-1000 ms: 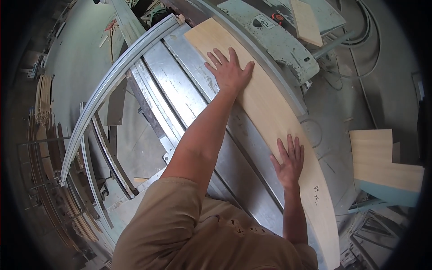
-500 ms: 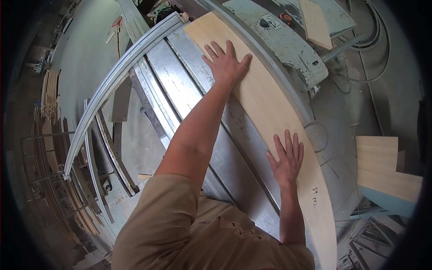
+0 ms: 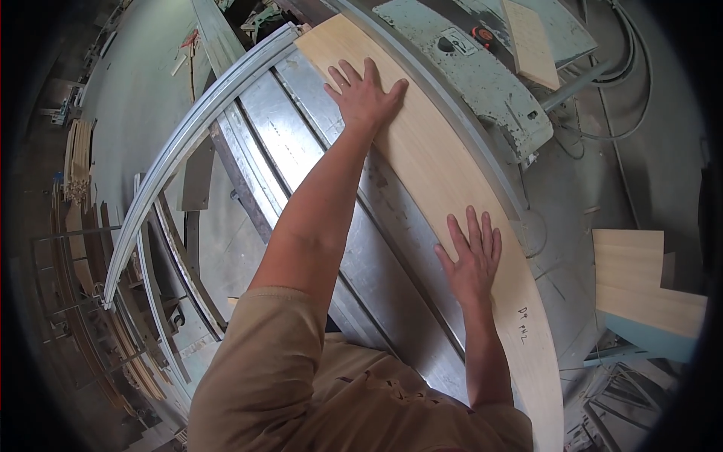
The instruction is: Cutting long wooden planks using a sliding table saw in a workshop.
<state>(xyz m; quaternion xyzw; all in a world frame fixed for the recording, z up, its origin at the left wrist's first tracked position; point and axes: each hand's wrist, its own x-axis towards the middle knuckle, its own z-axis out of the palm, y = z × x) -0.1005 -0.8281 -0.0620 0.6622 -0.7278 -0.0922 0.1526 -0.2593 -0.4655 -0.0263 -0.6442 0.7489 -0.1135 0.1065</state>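
Observation:
A long pale wooden board [image 3: 422, 143] lies flat on a metal saw table [image 3: 410, 267], its right side along a grey metal fence [image 3: 452, 105]. Toward the board's far end my left hand [image 3: 365, 94] rests on it, palm down with fingers spread. Nearer to me, my right hand [image 3: 473, 260] lies flat on the same board, fingers stretched forward and slightly apart. Dark handwritten marks show on the board's face near my right forearm. Neither hand is wrapped round anything.
A silver sliding rail [image 3: 173, 143] curves along the table's left side. Beyond the fence is a worn green machine part [image 3: 471, 75] with an orange-and-black tape measure [image 3: 483, 34] and a loose board [image 3: 531, 45]. Wooden panels [image 3: 629, 260] stand at right; timber strips [image 3: 79, 158] lie far left.
The board and both hands have shifted slightly forward and to the left, the hands staying flat on the wood.

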